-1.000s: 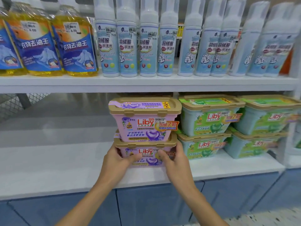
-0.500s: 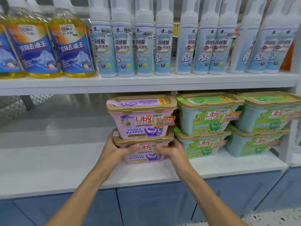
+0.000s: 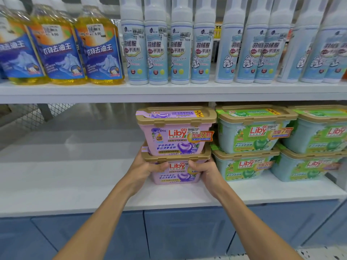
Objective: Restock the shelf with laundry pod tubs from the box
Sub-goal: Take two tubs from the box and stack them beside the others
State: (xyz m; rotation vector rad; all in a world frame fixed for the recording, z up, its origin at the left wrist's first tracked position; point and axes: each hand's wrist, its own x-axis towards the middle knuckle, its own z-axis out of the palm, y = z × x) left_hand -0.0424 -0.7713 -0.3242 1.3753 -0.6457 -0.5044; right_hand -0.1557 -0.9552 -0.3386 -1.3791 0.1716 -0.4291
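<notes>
Two purple laundry pod tubs with gold lids are stacked on the white lower shelf (image 3: 75,184). The lower purple tub (image 3: 176,175) is gripped from both sides: my left hand (image 3: 144,169) holds its left end with the thumb across the front, and my right hand (image 3: 204,171) holds its right end the same way. The upper purple tub (image 3: 176,132) rests on its lid, touching neither hand as far as I can see. Right beside this stack stand green pod tubs (image 3: 249,132) stacked two high. The box is out of view.
The lower shelf's left half is bare white board. Above, the upper shelf (image 3: 169,91) carries yellow detergent bottles (image 3: 99,49) at left and several pale blue foam bottles (image 3: 180,51). Blue cabinet panels (image 3: 184,231) run below the shelf.
Both hands have pushed the purple stack further back on the shelf, next to the green tubs. The grip on the lower tub is unchanged.
</notes>
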